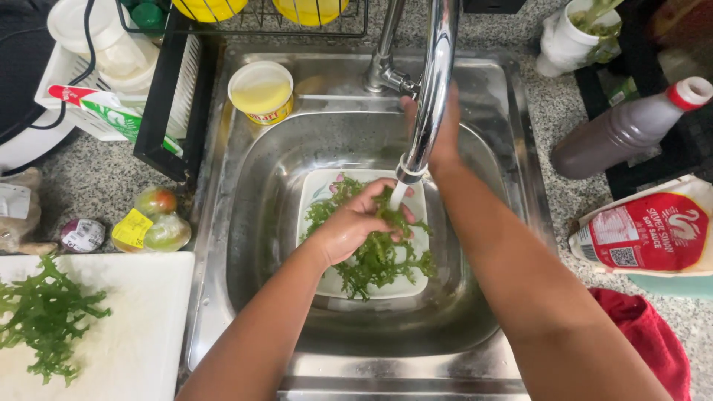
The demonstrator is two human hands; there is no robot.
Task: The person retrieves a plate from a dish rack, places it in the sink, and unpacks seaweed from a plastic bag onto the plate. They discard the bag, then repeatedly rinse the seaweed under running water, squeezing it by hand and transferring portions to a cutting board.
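My left hand [356,223] is closed around a bunch of frilly green lettuce leaves [379,256], holding them right under the stream of water [399,194] that runs from the tap spout [427,111]. The leaves spread out over a white square dish [316,194] with a flowered rim, which sits on the bottom of the steel sink [245,223]. My right hand [444,137] reaches up behind the spout toward the tap's base; the spout hides most of it, so I cannot tell whether my fingers are gripping anything.

On the sink's back ledge stands a yellow tub with a pale lid [261,90]. To the left, on the speckled counter, a white cutting board [126,327] carries another sprig of the same greens [44,315], with two wrapped tomatoes [156,219] just beyond it. To the right lie a dark bottle with a red-and-white cap [627,130], a red-labelled sauce pouch [646,234] and a red cloth [653,338].
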